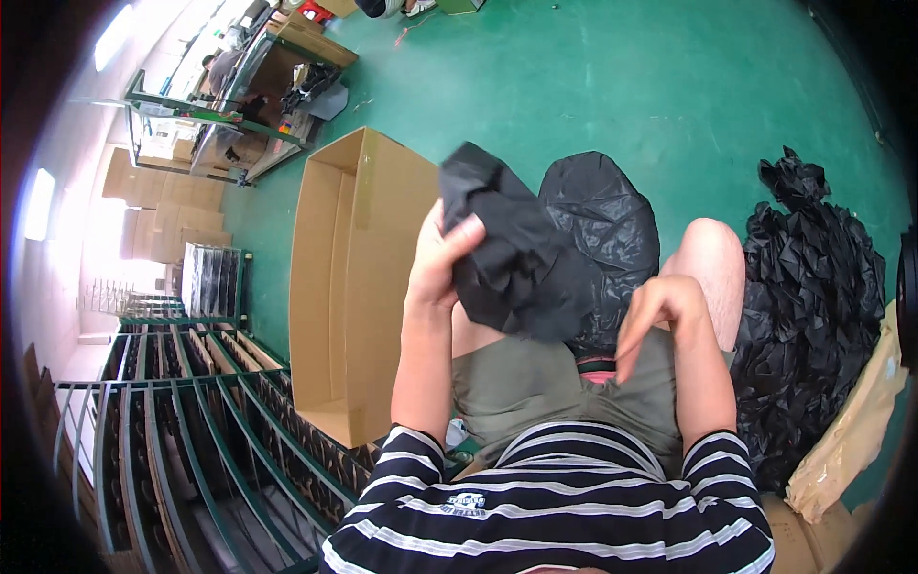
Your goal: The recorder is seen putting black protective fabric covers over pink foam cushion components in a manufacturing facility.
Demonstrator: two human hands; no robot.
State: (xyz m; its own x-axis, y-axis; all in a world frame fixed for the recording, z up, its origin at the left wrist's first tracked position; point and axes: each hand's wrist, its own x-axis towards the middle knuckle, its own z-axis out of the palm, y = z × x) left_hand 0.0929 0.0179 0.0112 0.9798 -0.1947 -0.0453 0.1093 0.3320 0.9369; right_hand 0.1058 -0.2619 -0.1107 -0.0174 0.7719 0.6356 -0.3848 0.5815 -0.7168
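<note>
My left hand (442, 256) grips a crumpled black sheet-like piece (516, 258), thumb on top and fingers underneath. That piece is raised over my lap, slightly blurred, and could be a bag or cloth; I cannot tell. Between my knees stands a rounded bundle of glossy black plastic (602, 215), partly hidden by the raised piece. Over my right thigh, my right hand (660, 311) hangs with loosely bent fingers pointing down, and nothing shows in it. Close to its fingertips, a small pink and dark item (597, 369) shows at the bundle's lower end.
An open cardboard box (382, 287) stands left of my knees. Right of me lies a large heap of crumpled black plastic (803, 316), with a tan plastic wrapper (851, 421) beside it. Green metal racks (206, 421) fill the lower left. A workbench (273, 91) stands at the far left.
</note>
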